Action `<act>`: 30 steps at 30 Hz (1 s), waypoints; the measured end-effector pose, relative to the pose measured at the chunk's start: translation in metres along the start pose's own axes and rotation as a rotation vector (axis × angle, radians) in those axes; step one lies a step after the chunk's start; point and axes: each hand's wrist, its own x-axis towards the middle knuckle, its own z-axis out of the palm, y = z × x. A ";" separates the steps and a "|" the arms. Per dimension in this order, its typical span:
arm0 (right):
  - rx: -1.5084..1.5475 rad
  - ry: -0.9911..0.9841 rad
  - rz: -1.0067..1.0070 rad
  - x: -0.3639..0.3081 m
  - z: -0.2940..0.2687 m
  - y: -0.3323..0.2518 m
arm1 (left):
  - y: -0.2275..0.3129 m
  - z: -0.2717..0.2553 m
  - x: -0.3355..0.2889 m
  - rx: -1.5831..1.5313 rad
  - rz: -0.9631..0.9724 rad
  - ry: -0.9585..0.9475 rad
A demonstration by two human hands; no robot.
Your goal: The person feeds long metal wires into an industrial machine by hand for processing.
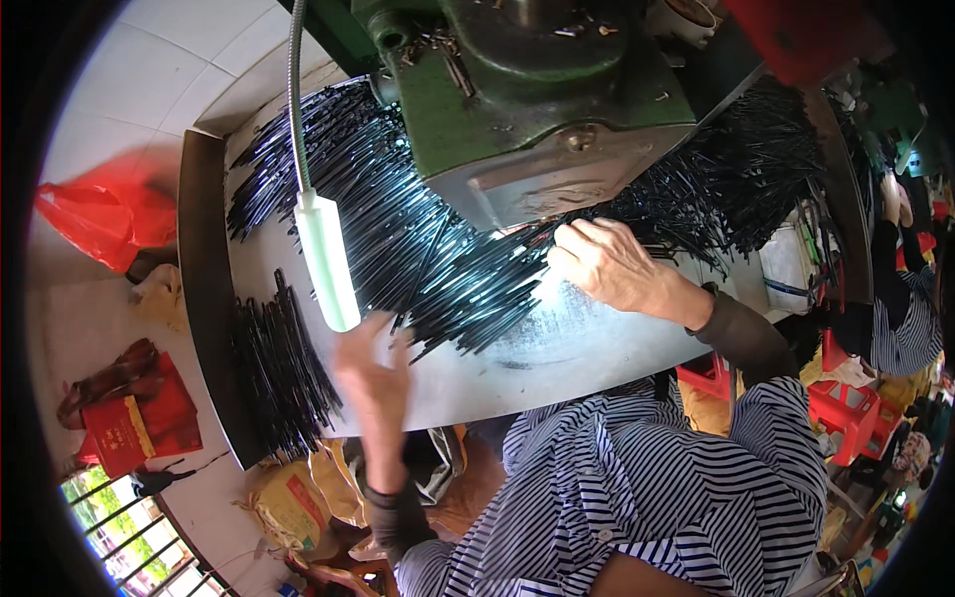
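Observation:
My right hand (612, 267) is under the front of a green metal machine (547, 109). Its fingers are curled together at the machine's lower edge; what they pinch is hidden behind them. Motion smears my left hand (376, 366), which hovers by the lower end of the white lamp, beside the near ends of the black strips; its fingers cannot be made out. A wide heap of thin, shiny black strips (398, 229) spreads across the pale metal worktable (448, 390), beneath and in front of the machine.
A separate bundle of black strips (282, 363) lies by the table's raised left edge (211, 298). From above hangs a lit lamp (326, 264) on a flexible metal neck. More dark strips (746, 169) are piled at the right. Red stools (846, 418) stand beyond, near another person (905, 308).

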 end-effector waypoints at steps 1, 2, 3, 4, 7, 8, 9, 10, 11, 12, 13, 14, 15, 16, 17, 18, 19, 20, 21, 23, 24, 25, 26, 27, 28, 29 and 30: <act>-0.009 -0.010 0.005 -0.003 0.001 0.002 | 0.028 0.014 -0.002 -0.148 -0.036 -0.094; -0.021 -0.018 -0.013 -0.004 0.001 0.002 | 0.044 0.027 -0.009 -0.241 0.012 -0.103; -0.035 -0.030 -0.029 -0.007 0.001 0.002 | 0.057 0.038 -0.012 -0.272 0.058 -0.117; -0.037 -0.035 -0.033 -0.010 -0.001 0.002 | 0.068 0.048 -0.015 -0.252 0.082 -0.121; 0.139 0.074 0.088 -0.016 -0.001 -0.005 | 0.082 0.060 -0.017 -0.071 0.114 -0.157; 0.223 0.144 0.134 -0.018 0.000 -0.007 | 0.080 0.061 -0.018 -0.073 0.113 -0.157; 0.308 0.215 0.180 -0.019 0.001 -0.009 | 0.078 0.063 -0.019 -0.078 0.135 -0.173; 0.393 0.237 0.225 -0.020 0.000 -0.013 | 0.076 0.063 -0.021 -0.080 0.157 -0.190; 0.397 0.238 0.225 -0.020 0.000 -0.016 | 0.076 0.063 -0.022 -0.076 0.156 -0.191; 0.482 0.253 0.290 -0.021 0.001 -0.019 | 0.077 0.063 -0.023 -0.091 0.175 -0.174; 0.566 0.266 0.355 -0.022 0.003 -0.022 | 0.077 0.063 -0.024 -0.107 0.193 -0.157; 0.587 0.258 0.374 -0.021 0.001 -0.024 | 0.077 0.063 -0.024 -0.103 0.191 -0.158; 0.592 0.257 0.372 -0.021 0.002 -0.025 | 0.076 0.063 -0.021 -0.158 0.182 -0.096; 0.583 0.247 0.399 -0.022 0.003 -0.026 | 0.076 0.064 -0.018 -0.214 0.174 -0.032; 0.574 0.237 0.425 -0.022 0.005 -0.026 | 0.075 0.066 -0.013 -0.213 0.173 -0.032; 0.575 0.236 0.423 -0.021 0.008 -0.026 | 0.072 0.066 -0.008 -0.167 0.141 0.006; 0.544 0.255 0.376 -0.019 0.011 -0.026 | 0.069 0.067 -0.002 -0.123 0.112 0.043; 0.513 0.273 0.329 -0.015 0.012 -0.026 | 0.067 0.067 0.003 -0.083 0.086 0.060; 0.510 0.274 0.329 -0.010 0.012 -0.026 | 0.066 0.066 0.009 -0.023 0.045 0.040; 0.384 0.169 0.303 0.002 0.013 -0.028 | 0.062 0.068 0.011 0.021 0.033 0.037; 0.369 0.146 0.273 0.005 0.019 -0.026 | 0.062 0.067 0.011 0.023 0.033 0.035; 0.370 0.145 0.271 0.009 0.019 -0.026 | 0.062 0.066 0.012 0.015 0.041 0.022; 0.311 0.061 0.284 0.012 0.019 -0.027 | 0.061 0.065 0.012 0.007 0.049 0.008; 0.252 -0.023 0.296 0.014 0.019 -0.027 | 0.060 0.063 0.012 0.008 0.046 0.008; 0.258 -0.028 0.279 0.014 0.020 -0.026 | 0.059 0.062 0.011 0.001 0.038 -0.006; 0.259 -0.031 0.276 0.015 0.020 -0.025 | 0.059 0.061 0.010 -0.006 0.030 -0.020; 0.258 -0.021 0.245 0.016 0.019 -0.025 | 0.058 0.059 0.009 -0.007 0.026 -0.019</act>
